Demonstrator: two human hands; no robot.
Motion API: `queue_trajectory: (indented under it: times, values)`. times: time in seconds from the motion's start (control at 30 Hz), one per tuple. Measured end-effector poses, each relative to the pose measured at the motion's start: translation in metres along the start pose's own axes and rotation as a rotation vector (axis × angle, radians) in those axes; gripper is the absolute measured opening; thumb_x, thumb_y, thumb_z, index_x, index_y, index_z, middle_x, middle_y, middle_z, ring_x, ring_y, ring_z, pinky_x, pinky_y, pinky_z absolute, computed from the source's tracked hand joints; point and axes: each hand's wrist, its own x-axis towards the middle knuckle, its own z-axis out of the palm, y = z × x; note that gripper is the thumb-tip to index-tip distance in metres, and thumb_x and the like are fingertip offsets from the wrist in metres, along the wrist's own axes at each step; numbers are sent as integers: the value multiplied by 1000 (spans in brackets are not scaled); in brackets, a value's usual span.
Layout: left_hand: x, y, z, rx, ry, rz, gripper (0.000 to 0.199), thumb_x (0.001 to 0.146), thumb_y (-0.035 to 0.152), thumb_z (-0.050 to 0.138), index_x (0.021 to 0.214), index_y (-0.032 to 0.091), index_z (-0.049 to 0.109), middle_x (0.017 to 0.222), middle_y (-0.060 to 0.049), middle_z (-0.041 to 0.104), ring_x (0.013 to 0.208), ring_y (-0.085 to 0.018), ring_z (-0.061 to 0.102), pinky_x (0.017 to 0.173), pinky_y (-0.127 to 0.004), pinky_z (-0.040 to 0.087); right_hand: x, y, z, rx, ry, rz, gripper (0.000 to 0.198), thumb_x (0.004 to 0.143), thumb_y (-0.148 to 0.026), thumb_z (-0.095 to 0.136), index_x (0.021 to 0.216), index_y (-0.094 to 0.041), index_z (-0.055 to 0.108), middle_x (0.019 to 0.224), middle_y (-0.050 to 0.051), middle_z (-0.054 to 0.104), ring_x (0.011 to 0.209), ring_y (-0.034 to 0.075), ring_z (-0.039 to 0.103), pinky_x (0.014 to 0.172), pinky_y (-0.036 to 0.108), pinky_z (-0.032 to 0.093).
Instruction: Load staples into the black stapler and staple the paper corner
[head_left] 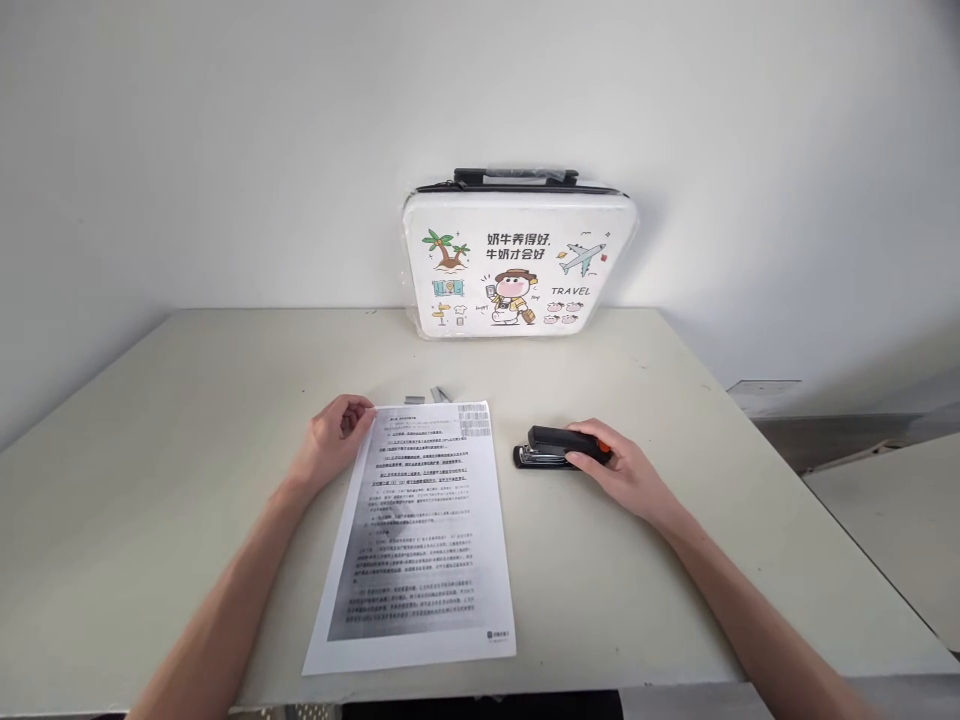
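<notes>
A printed sheet of paper (pixel 420 520) lies on the table in front of me, its far edge slightly raised or shadowed near the top left. My left hand (pixel 339 432) has its fingers curled at the sheet's upper left corner, pinching that corner. To the right of the paper, my right hand (pixel 611 465) is wrapped round the back end of a black stapler (pixel 559 447), whose front points left toward the sheet. A gap of bare table separates the stapler from the paper. Whether more sheets lie underneath cannot be made out.
Small strips of staples (pixel 439 394) lie just beyond the paper's far edge. A white case (pixel 517 265) with cartoon prints and a black handle stands upright against the wall at the back of the table (pixel 247 400).
</notes>
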Motion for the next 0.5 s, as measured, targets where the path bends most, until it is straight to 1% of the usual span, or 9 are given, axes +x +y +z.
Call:
queue_trajectory:
  times: [0.13, 0.2, 0.27, 0.33, 0.4, 0.5]
  values:
    - [-1, 2, -1, 13, 1, 37, 36, 96, 56, 59, 105, 22, 66, 89, -4, 68, 77, -20, 63, 73, -33, 53, -1, -1, 1, -3, -6, 22, 27, 96, -51, 64, 112, -29, 67, 111, 5, 72, 98, 25, 65, 83, 37, 54]
    - [-3, 0, -1, 50, -11, 102, 42, 94, 61, 60, 108, 22, 65, 96, -6, 67, 85, -21, 64, 79, -35, 55, -1, -2, 2, -6, -14, 34, 27, 96, -50, 65, 112, -29, 67, 111, 4, 72, 98, 24, 65, 82, 36, 54]
    - [-6, -2, -2, 108, -32, 169, 47, 92, 66, 62, 112, 23, 65, 107, -8, 66, 97, -25, 65, 89, -39, 55, -1, -2, 2, -12, -19, 47, 26, 95, -49, 67, 112, -30, 67, 111, 4, 72, 97, 24, 66, 81, 35, 54]
    - [-9, -8, -4, 156, -45, 198, 50, 91, 69, 62, 113, 24, 65, 114, -8, 65, 105, -27, 64, 96, -41, 53, -2, -2, 2, -21, -15, 57, 25, 94, -49, 68, 111, -30, 67, 110, 3, 72, 97, 24, 66, 80, 35, 54]
    - [-12, -15, -10, 172, -36, 188, 52, 91, 71, 61, 114, 25, 65, 111, -8, 65, 103, -26, 63, 96, -41, 53, -2, -3, 2, -27, -10, 60, 25, 94, -49, 68, 111, -30, 67, 110, 3, 73, 97, 24, 66, 80, 34, 54]
    - [-15, -29, -25, 177, -33, 111, 55, 90, 72, 63, 117, 24, 65, 104, -6, 65, 92, -23, 63, 87, -37, 54, -2, -3, 1, -25, -8, 48, 26, 95, -50, 67, 111, -30, 67, 111, 3, 73, 97, 24, 66, 80, 35, 55]
